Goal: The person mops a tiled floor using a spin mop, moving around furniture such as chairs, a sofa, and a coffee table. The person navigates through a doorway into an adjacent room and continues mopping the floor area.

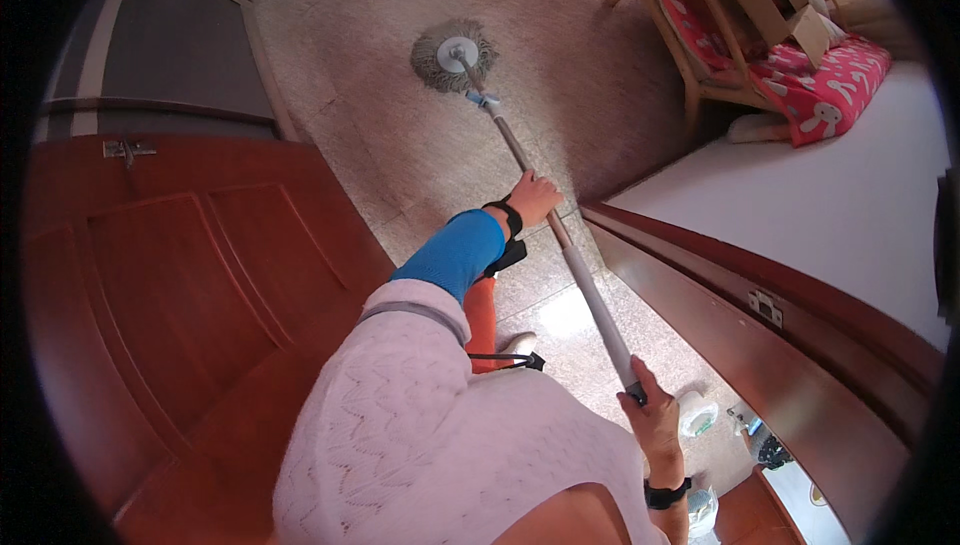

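Note:
A spin mop (pixel 517 141) slants across the view, its long pole running from my body to the floor. My left hand (pixel 535 198) is wrapped around the metal middle of the pole. At the pole's upper end, my right hand (pixel 657 417) grips the tip of the grey handle sleeve (pixel 598 312). The round mop head (pixel 429 58) lies flat on the speckled tile floor (pixel 360 42), its grey strands spread around a white disc (pixel 451 54). A blue sleeve cover (pixel 454 256) is on my left forearm, and each wrist has a black band.
A reddish wooden door (pixel 172 282) stands at left, beside a grey panel (pixel 187 34). The door frame (pixel 705 335) runs close on the right. Beyond it is a chair (pixel 686 42) with a pink cloth and a cardboard box (pixel 750 1). A white bin (pixel 697 414) sits behind my right hand.

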Available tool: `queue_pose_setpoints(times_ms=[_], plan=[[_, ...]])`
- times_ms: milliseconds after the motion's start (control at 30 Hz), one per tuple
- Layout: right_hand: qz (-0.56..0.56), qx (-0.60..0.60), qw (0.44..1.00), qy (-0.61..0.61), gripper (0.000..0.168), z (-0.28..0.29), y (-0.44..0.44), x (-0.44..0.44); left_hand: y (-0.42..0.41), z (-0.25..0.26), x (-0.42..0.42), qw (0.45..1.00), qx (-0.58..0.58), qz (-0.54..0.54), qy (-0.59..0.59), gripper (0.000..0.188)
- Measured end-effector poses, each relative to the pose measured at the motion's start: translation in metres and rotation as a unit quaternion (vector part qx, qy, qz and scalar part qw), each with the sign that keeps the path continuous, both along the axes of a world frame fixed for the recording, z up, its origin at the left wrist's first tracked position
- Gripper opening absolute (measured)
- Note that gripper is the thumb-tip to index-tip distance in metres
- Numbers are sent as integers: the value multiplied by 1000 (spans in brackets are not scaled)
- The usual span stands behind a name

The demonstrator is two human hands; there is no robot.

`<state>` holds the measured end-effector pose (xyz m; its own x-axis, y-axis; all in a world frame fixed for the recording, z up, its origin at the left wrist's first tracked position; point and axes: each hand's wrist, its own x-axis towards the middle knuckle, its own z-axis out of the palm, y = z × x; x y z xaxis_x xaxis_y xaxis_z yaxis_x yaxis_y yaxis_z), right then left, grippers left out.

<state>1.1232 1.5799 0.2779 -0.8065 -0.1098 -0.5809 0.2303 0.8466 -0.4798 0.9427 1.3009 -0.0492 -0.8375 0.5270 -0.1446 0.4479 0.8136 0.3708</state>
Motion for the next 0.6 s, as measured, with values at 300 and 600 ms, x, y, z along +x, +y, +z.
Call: queue_pose_setpoints(times_ms=[300, 600], plan=[[20, -25, 999, -17, 56, 13, 116, 141, 99, 0, 145, 976, -35, -144, -157, 27], [-181, 76, 967, -161, 42, 87, 273, 337, 293, 53, 286, 773, 85, -509, -368, 37]])
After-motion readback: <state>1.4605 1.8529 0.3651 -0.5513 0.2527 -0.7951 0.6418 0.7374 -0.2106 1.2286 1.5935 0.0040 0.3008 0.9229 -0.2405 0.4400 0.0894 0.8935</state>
